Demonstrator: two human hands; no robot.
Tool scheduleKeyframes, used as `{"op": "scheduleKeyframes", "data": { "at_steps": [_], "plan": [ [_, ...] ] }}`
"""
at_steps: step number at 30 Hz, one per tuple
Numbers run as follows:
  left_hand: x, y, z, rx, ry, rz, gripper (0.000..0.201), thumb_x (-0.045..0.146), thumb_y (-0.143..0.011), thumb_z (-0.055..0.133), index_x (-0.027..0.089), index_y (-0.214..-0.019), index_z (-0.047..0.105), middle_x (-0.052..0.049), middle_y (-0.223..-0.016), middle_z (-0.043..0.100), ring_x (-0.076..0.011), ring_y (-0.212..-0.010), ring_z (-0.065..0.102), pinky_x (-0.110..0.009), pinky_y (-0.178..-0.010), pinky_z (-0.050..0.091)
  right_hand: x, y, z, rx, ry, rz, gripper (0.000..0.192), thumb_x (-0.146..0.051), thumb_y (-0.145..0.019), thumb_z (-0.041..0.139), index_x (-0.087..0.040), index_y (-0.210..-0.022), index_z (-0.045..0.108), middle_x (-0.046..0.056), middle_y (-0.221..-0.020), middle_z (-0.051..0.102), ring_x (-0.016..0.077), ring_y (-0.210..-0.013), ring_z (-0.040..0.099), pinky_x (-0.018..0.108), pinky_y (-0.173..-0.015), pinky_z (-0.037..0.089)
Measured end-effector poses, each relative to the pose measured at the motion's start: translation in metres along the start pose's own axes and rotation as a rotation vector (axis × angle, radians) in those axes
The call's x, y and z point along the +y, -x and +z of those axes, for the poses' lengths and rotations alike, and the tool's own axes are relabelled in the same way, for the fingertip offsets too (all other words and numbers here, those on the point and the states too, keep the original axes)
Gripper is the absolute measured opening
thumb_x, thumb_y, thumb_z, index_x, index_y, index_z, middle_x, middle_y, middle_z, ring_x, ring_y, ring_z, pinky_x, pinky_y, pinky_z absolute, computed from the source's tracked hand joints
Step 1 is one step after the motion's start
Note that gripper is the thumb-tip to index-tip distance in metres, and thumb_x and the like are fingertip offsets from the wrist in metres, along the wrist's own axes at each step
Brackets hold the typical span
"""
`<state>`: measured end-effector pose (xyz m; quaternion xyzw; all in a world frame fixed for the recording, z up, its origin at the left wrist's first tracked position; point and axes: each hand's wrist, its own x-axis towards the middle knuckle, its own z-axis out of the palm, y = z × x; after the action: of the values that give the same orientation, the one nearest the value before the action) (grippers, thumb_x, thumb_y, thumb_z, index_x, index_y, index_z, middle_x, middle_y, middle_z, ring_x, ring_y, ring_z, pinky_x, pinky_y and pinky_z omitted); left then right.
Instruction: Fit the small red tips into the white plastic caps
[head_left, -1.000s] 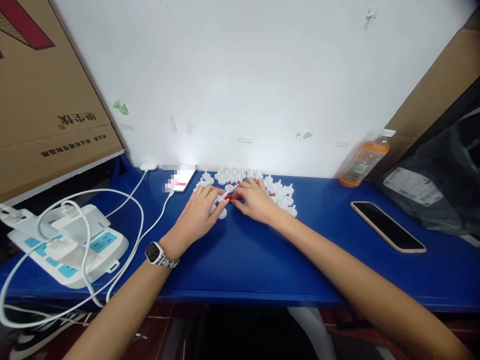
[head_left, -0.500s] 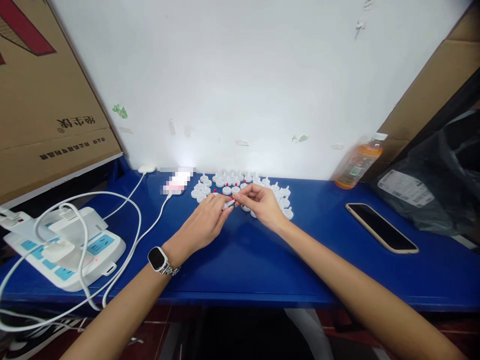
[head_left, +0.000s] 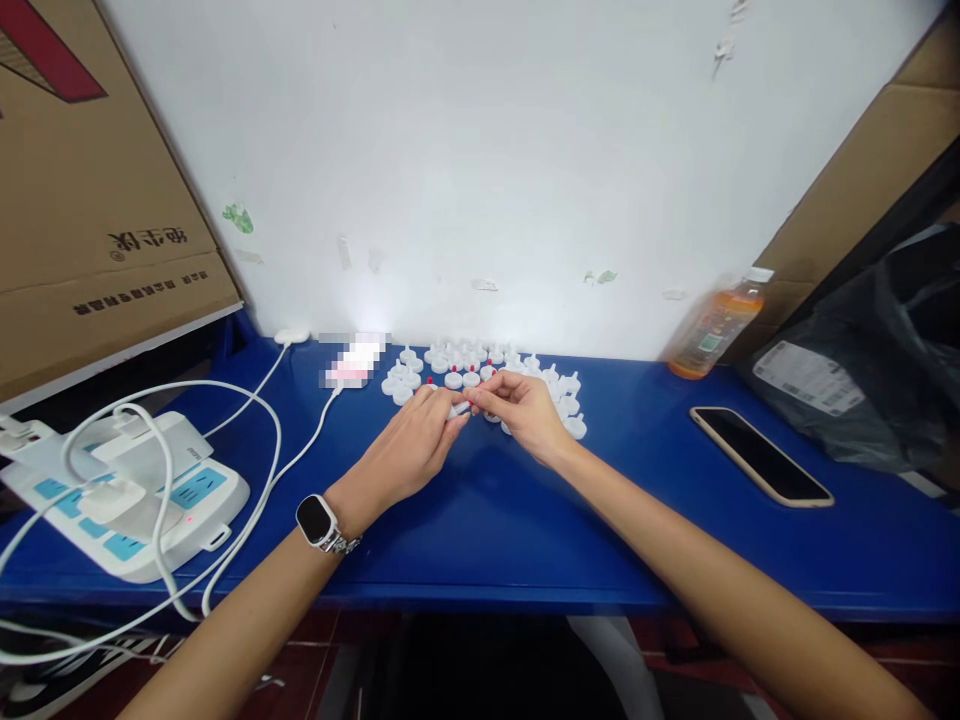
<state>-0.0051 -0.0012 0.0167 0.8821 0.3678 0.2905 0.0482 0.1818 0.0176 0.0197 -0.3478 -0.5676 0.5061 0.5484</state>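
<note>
A: Fingers first?

B: Left hand (head_left: 411, 432) is back-up, thumb and forefinger pinching a small white plastic piece with a round base (head_left: 458, 409). Right hand (head_left: 521, 408) comes in from the other side, thumb and forefinger closed together at a tiny red plastic tip (head_left: 471, 404), mostly covered. Its other fingers curl; can't tell how tightly it grips.

A: Position of the white piece?

B: Between the two hands, at the near side of a cluster on the glossy blue tabletop (head_left: 465, 550). Looks raised; contact below is hidden.

A: Risks?

B: My guess: the red tip skids sideways or drops if the two pinches push out of line, since so little of it offers a hold. The smooth rim could also turn in the left fingers if the press is off-centre. And the right hand sits close among neighbours: a low knuckle might topple the white round pieces with red-topped stems (head_left: 453, 379) or shove the white pieces with bare upright spouts (head_left: 574, 427).

A: Which way does it point?

B: Tipped over, unlike the upright ones. The visible white strip slants, right end slightly farther from the wearer. The red end faces the right fingertips. Stem hidden, so its long axis is uncertain; probably roughly crosswise, hand to hand.
</note>
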Motion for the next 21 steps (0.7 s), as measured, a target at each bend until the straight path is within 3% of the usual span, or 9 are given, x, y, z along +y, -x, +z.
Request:
{"op": "scheduleKeyframes", "data": {
  "at_steps": [8, 13, 16, 18, 21],
  "plan": [
    [0.002, -0.001, 0.004, 0.048, 0.032, 0.038, 0.03, 0.035, -0.107, 0.029, 0.017, -0.12, 0.048, -0.01, -0.104, 0.061, -0.0237, -0.098, 0.056, -0.043, -0.089, 0.05, 0.001, 0.002, 0.006, 0.014, -0.023, -0.037, 0.041, -0.046, -0.057, 0.091, -0.019, -0.065, 0.061, -0.001, -0.064, 0.067, 0.0115, -0.06, 0.06, 0.027, -0.062, 0.05],
    [-0.002, -0.002, 0.004, 0.031, 0.026, -0.028, 0.039, 0.041, -0.106, 0.03, 0.017, -0.133, 0.045, -0.011, -0.111, 0.061, -0.0245, -0.104, 0.057, -0.042, -0.093, 0.049, -0.003, -0.003, 0.003, -0.045, 0.069, -0.076, 0.039, -0.05, -0.067, 0.084, -0.019, -0.067, 0.06, 0.001, -0.065, 0.067, 0.0127, -0.06, 0.061, 0.028, -0.062, 0.05],
    [-0.01, -0.002, -0.005, 0.097, -0.013, -0.105, 0.05, 0.046, -0.104, 0.038, 0.017, -0.144, 0.037, -0.012, -0.122, 0.061, -0.0258, -0.113, 0.055, -0.044, -0.1, 0.045, -0.006, -0.018, -0.003, -0.053, 0.181, -0.135, 0.034, -0.047, -0.074, 0.079, -0.018, -0.071, 0.062, 0.002, -0.067, 0.069, 0.0137, -0.063, 0.062, 0.027, -0.062, 0.049],
    [-0.018, -0.002, -0.013, 0.169, -0.037, -0.162, 0.045, 0.045, -0.104, 0.038, 0.018, -0.139, 0.043, -0.01, -0.12, 0.063, -0.0251, -0.113, 0.056, -0.042, -0.1, 0.043, -0.006, -0.035, -0.007, -0.033, 0.303, -0.171, 0.028, -0.042, -0.078, 0.075, -0.018, -0.074, 0.062, 0.003, -0.069, 0.069, 0.0141, -0.064, 0.063, 0.027, -0.061, 0.048],
    [-0.033, -0.001, -0.024, 0.208, -0.104, -0.274, 0.033, 0.041, -0.104, 0.036, 0.02, -0.106, 0.061, -0.006, -0.1, 0.066, -0.0231, -0.096, 0.06, -0.037, -0.086, 0.046, -0.004, -0.065, -0.007, -0.035, 0.549, -0.194, 0.015, -0.03, -0.08, 0.071, -0.017, -0.076, 0.064, 0.003, -0.071, 0.07, 0.0143, -0.064, 0.063, 0.026, -0.061, 0.047]
  ]
}}
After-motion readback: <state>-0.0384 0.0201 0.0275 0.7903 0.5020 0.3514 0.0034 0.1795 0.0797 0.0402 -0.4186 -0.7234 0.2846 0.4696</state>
